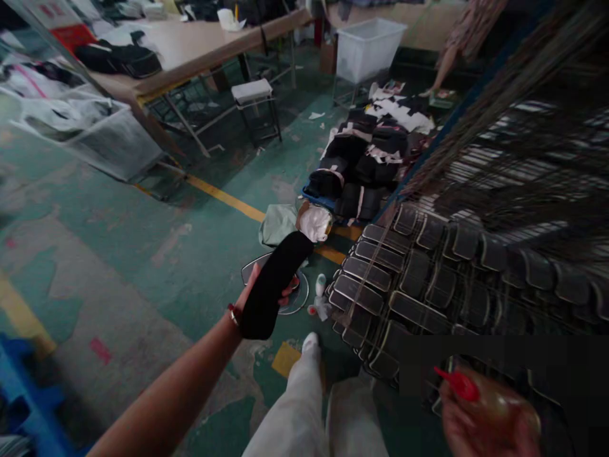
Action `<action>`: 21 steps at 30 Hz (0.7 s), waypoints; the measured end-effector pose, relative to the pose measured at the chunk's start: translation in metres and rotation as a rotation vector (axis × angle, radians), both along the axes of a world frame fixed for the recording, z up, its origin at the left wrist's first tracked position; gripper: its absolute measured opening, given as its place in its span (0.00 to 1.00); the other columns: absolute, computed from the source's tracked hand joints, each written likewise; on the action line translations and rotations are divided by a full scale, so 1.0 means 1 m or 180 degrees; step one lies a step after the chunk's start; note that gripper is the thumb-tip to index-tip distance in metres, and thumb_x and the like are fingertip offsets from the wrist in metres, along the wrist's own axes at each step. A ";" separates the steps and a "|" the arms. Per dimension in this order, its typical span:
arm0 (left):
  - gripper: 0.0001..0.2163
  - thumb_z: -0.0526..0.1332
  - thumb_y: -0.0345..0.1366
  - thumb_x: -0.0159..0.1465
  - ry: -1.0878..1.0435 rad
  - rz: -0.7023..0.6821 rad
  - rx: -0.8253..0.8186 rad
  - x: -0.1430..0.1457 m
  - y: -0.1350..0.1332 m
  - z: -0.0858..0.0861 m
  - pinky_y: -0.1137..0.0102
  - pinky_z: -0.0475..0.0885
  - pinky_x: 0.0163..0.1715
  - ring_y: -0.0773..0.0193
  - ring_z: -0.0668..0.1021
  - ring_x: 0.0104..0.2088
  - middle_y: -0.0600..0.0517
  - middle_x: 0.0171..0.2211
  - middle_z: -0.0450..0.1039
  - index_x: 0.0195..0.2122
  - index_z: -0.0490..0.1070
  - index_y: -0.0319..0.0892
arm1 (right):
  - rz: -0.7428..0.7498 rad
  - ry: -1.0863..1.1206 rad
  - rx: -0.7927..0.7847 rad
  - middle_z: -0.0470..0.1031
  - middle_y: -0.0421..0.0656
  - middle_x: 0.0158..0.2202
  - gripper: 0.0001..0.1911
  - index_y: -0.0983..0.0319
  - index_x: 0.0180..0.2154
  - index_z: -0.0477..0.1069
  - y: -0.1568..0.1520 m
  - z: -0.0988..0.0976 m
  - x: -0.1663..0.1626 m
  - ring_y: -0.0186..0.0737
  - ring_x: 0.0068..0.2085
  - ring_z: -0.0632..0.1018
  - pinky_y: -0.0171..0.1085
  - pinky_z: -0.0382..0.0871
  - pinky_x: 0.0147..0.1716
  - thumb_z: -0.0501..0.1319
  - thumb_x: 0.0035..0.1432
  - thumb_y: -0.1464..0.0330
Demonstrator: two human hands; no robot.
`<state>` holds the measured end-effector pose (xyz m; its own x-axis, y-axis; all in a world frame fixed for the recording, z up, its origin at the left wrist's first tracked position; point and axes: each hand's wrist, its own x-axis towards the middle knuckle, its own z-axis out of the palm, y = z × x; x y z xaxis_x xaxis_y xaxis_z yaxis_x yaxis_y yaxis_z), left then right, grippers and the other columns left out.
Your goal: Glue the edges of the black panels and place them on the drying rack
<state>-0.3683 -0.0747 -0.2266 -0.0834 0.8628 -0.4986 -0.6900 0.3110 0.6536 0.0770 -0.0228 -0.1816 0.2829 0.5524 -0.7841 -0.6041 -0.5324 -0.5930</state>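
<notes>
My left hand (246, 297) is closed around a long black panel (276, 285) with rounded ends, and its fingertips show at the far edge. The panel is held out in front of me, tilted up toward the right. Low on the right, my right hand (457, 419) grips a squeeze bottle (499, 406) with a red pointed nozzle and amber contents. Just beyond that bottle lie many dark, light-edged panels (413, 273) in overlapping rows on a rack. Behind the black panel, a round stool-like metal thing (299, 298) is partly hidden.
A wire rack (537, 152) rises on the right. Black bags (352, 152) are piled on the floor ahead. Left stand a work table (190, 47), a stool (252, 91) and a plastic bin (124, 139). A blue pallet (28, 393) is at lower left. Another person's leg (445, 66) shows far right.
</notes>
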 end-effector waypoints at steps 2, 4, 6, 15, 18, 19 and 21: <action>0.32 0.60 0.64 0.58 -0.0382 -0.0002 0.0313 0.045 0.007 0.021 0.72 0.63 0.21 0.66 0.70 0.25 0.40 0.37 0.77 0.45 0.79 0.38 | -0.0077 0.0267 0.0502 0.78 0.43 0.47 0.40 0.54 0.44 0.76 0.007 0.026 -0.001 0.49 0.41 0.80 0.38 0.78 0.23 0.83 0.24 0.56; 0.20 0.68 0.51 0.58 -0.0540 -0.0122 0.0447 0.089 0.016 0.041 0.75 0.63 0.21 0.69 0.69 0.23 0.46 0.30 0.75 0.42 0.80 0.39 | -0.0065 0.0427 0.0954 0.79 0.43 0.46 0.40 0.55 0.46 0.75 0.016 0.053 0.004 0.48 0.40 0.81 0.34 0.76 0.20 0.83 0.28 0.58; 0.15 0.70 0.39 0.58 -0.0605 -0.0365 0.0536 0.127 0.025 0.064 0.75 0.69 0.27 0.68 0.74 0.26 0.49 0.29 0.75 0.46 0.79 0.40 | -0.0043 0.0473 0.1336 0.80 0.44 0.44 0.38 0.58 0.46 0.75 0.026 0.081 0.016 0.46 0.39 0.82 0.34 0.77 0.21 0.82 0.31 0.59; 0.16 0.68 0.33 0.61 0.0134 -0.2702 0.1084 0.203 0.056 0.171 0.69 0.76 0.40 0.59 0.82 0.39 0.44 0.44 0.80 0.51 0.75 0.39 | 0.0366 -0.0083 0.2909 0.81 0.42 0.42 0.28 0.62 0.45 0.76 0.064 0.219 0.072 0.44 0.42 0.82 0.41 0.83 0.40 0.77 0.45 0.56; 0.18 0.67 0.31 0.61 0.0225 -0.3171 0.1248 0.213 0.064 0.205 0.70 0.76 0.40 0.59 0.82 0.42 0.43 0.47 0.80 0.54 0.75 0.41 | 0.0496 -0.0436 0.3199 0.81 0.41 0.42 0.25 0.60 0.44 0.76 0.066 0.245 0.082 0.43 0.42 0.82 0.42 0.83 0.43 0.76 0.48 0.56; 0.19 0.67 0.31 0.61 0.0233 -0.3249 0.1258 0.216 0.066 0.214 0.70 0.76 0.41 0.60 0.82 0.42 0.44 0.48 0.80 0.54 0.75 0.42 | 0.0562 -0.0536 0.3280 0.81 0.42 0.41 0.24 0.60 0.44 0.76 0.065 0.250 0.085 0.44 0.43 0.81 0.42 0.82 0.44 0.76 0.48 0.56; 0.18 0.67 0.31 0.61 0.0249 -0.3394 0.1239 0.220 0.069 0.229 0.70 0.77 0.40 0.60 0.83 0.41 0.45 0.47 0.81 0.54 0.75 0.43 | 0.0736 -0.0693 0.3449 0.80 0.42 0.41 0.22 0.59 0.43 0.76 0.062 0.259 0.091 0.45 0.44 0.81 0.44 0.81 0.46 0.75 0.50 0.57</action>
